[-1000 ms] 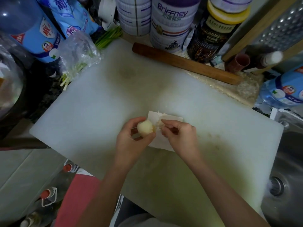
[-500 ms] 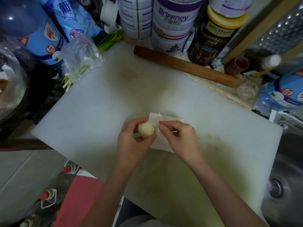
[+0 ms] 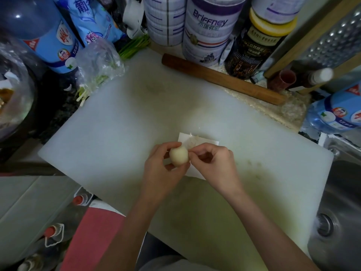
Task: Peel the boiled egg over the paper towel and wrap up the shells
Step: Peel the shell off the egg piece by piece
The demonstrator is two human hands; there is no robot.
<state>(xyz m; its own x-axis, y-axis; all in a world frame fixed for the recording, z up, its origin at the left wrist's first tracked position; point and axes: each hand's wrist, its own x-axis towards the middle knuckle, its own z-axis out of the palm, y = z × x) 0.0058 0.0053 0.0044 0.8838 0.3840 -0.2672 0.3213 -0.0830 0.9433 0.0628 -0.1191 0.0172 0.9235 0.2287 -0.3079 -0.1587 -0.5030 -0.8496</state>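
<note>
Left hand (image 3: pixel 162 169): fingers gripping the pale oval boiled egg (image 3: pixel 178 155) above the left edge of the white folded paper towel (image 3: pixel 207 142)
Right hand (image 3: pixel 213 163): thumb and forefinger pinching at the egg's right side
Towel: lying mid-board on the white plastic cutting board (image 3: pixel 117 124); carrying pale shell fragments (image 3: pixel 192 142)
Risk: flakes probably falling past the towel's left edge; a hard pinch likely gouging the egg; a wet egg possibly slipping
</note>
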